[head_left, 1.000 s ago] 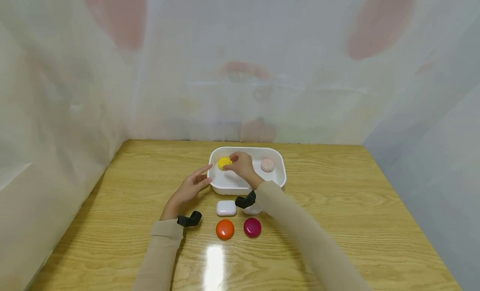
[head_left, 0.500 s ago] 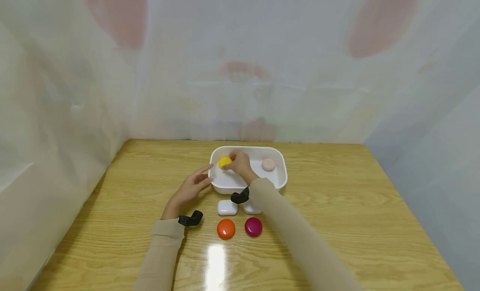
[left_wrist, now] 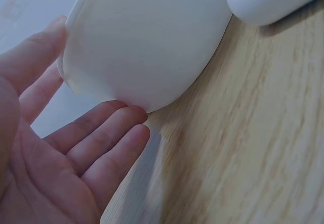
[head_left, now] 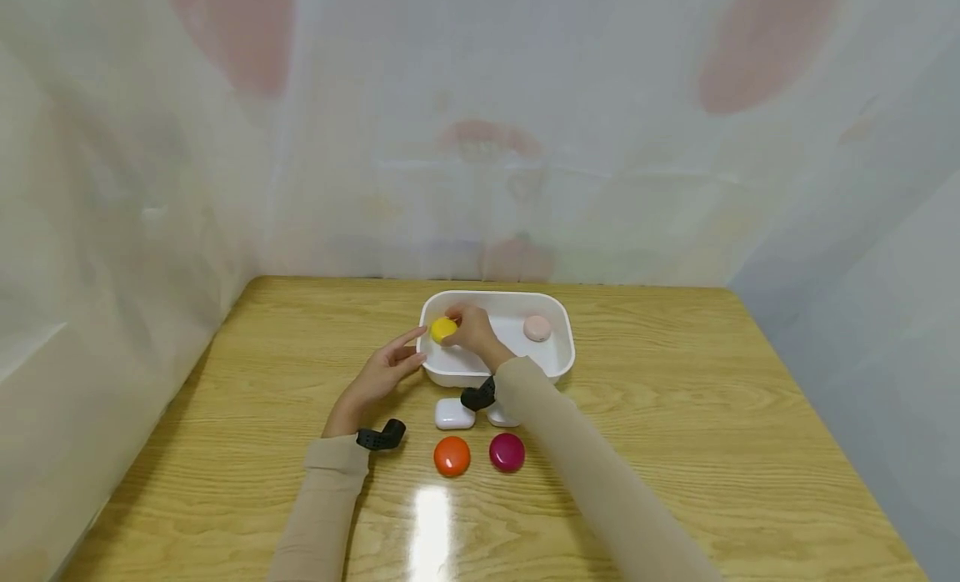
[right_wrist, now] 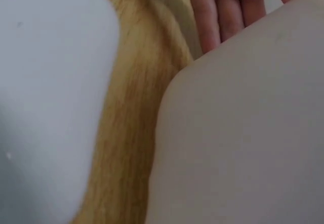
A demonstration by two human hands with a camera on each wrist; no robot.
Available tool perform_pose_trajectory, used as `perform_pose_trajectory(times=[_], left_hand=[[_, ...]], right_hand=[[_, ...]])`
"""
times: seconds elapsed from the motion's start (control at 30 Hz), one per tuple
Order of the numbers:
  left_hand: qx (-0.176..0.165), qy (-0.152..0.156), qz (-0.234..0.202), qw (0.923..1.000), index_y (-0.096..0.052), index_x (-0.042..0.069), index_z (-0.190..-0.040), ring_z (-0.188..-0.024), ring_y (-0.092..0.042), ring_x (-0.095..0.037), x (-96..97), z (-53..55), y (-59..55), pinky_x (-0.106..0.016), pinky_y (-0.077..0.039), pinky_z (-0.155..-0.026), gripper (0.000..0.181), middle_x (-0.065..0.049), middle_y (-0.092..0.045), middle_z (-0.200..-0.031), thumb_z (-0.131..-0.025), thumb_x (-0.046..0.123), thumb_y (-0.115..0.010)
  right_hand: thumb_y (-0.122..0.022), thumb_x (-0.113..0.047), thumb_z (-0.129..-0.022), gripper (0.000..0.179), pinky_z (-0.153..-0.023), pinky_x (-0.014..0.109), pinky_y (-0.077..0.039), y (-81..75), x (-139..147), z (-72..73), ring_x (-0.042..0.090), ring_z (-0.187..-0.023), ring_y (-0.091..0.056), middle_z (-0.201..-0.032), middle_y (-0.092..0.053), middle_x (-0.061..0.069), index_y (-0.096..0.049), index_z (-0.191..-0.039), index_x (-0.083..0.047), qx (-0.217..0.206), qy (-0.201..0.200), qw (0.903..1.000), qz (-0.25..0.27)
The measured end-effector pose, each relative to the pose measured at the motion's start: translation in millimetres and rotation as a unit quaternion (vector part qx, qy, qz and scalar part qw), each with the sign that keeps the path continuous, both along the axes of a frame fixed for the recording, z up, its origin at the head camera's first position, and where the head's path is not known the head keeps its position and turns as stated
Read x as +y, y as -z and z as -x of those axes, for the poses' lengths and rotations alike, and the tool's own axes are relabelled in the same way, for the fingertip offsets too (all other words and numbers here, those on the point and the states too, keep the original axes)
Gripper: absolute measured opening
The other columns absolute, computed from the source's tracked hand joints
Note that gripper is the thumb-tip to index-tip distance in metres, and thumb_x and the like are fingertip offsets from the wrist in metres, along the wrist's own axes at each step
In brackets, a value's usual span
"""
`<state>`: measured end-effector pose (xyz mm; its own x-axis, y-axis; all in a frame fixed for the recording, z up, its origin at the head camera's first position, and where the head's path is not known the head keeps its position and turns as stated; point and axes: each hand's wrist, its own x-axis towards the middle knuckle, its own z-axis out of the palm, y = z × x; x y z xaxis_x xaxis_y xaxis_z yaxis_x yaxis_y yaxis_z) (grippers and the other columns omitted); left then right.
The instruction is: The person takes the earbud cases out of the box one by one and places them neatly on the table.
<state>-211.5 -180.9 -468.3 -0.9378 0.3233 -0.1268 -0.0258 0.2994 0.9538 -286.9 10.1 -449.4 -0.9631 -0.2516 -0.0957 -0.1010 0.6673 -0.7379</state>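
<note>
In the head view my right hand reaches into a white tray and pinches a yellow rounded disc between thumb and fingers, near the tray's left end. A pale pink disc lies in the right part of the tray. My left hand touches the tray's left end with fairly straight fingers. Seen from the left wrist, its fingers rest against the outer wall of the tray, with the thumb at the rim. The right wrist view shows the tray's outer side; the yellow disc is hidden there.
In front of the tray sit a white rounded case and a second white case, partly covered by the right wrist camera. Closer in lie an orange disc and a magenta disc. A pale curtain hangs behind the wooden table.
My right hand has shifted slightly left inside the tray, bringing the yellow disc closer to the left wall. The left hand stays at the tray's end.
</note>
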Motion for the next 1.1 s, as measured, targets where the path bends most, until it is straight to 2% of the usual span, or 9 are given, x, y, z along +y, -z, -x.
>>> perform_pose_trajectory(times=[0.13, 0.4, 0.53, 0.7, 0.97, 1.1], left_hand=[[-0.005, -0.001, -0.004, 1.0, -0.035, 0.029, -0.15, -0.13, -0.052, -0.033, -0.7, -1.1, -0.5, -0.048, -0.043, -0.11, 0.058, -0.022, -0.053, -0.141, -0.097, 0.035, -0.057], [-0.003, 0.003, 0.0, 1.0, -0.035, 0.031, -0.149, -0.13, -0.052, -0.033, 0.1, -2.0, -1.3, -0.049, -0.042, -0.11, 0.057, -0.021, -0.053, -0.141, -0.097, 0.036, -0.057], [-0.002, 0.003, 0.005, 1.0, -0.035, 0.031, -0.149, -0.128, -0.052, -0.032, 0.8, -1.1, -0.3, -0.049, -0.043, -0.11, 0.057, -0.021, -0.054, -0.14, -0.097, 0.038, -0.057], [-0.006, -0.001, 0.009, 0.9999, -0.036, 0.031, -0.149, -0.128, -0.053, -0.031, 1.8, -1.0, 0.2, -0.049, -0.043, -0.109, 0.056, -0.02, -0.054, -0.14, -0.097, 0.037, -0.057], [-0.01, 0.001, 0.008, 0.9999, -0.034, 0.031, -0.15, -0.129, -0.052, -0.032, 2.6, -2.3, -0.6, -0.05, -0.042, -0.111, 0.057, -0.021, -0.053, -0.141, -0.097, 0.037, -0.056], [-0.011, 0.001, 0.009, 0.9999, -0.034, 0.032, -0.15, -0.13, -0.051, -0.033, 1.9, -2.0, -0.4, -0.05, -0.041, -0.111, 0.058, -0.021, -0.052, -0.142, -0.096, 0.039, -0.056]], right_hand=[[-0.081, -0.006, -0.073, 0.048, -0.107, 0.037, -0.045, 0.5, -2, -1.4, 0.028, -0.113, -0.061, -0.121, -0.069, 0.014, -0.066, -0.119, -0.001, 0.02, -0.029, 0.9991, -0.023], [-0.082, -0.008, -0.074, 0.049, -0.104, 0.036, -0.048, -3.5, 1, -5.4, 0.027, -0.111, -0.062, -0.119, -0.069, 0.015, -0.066, -0.119, 0.0, 0.018, -0.033, 0.9991, -0.016], [-0.081, -0.009, -0.075, 0.048, -0.101, 0.035, -0.05, -6.7, 4, -6.6, 0.027, -0.108, -0.063, -0.118, -0.069, 0.015, -0.066, -0.119, 0.0, 0.02, -0.021, 0.9994, 0.018], [-0.082, -0.011, -0.075, 0.047, -0.098, 0.034, -0.053, -14.1, 9, -11.1, 0.027, -0.107, -0.066, -0.118, -0.07, 0.015, -0.067, -0.118, -0.001, 0.05, -0.013, 0.9975, 0.049], [-0.082, -0.009, -0.074, 0.049, -0.095, 0.033, -0.055, -27.2, 23, -26.8, 0.03, -0.11, -0.067, -0.123, -0.067, 0.018, -0.066, -0.12, 0.001, 0.04, 0.001, 0.9922, 0.118], [-0.082, -0.007, -0.074, 0.048, -0.094, 0.033, -0.055, -30.4, 31, -35.3, 0.031, -0.109, -0.066, -0.121, -0.067, 0.019, -0.066, -0.119, 0.002, 0.053, -0.008, 0.9885, 0.142]])
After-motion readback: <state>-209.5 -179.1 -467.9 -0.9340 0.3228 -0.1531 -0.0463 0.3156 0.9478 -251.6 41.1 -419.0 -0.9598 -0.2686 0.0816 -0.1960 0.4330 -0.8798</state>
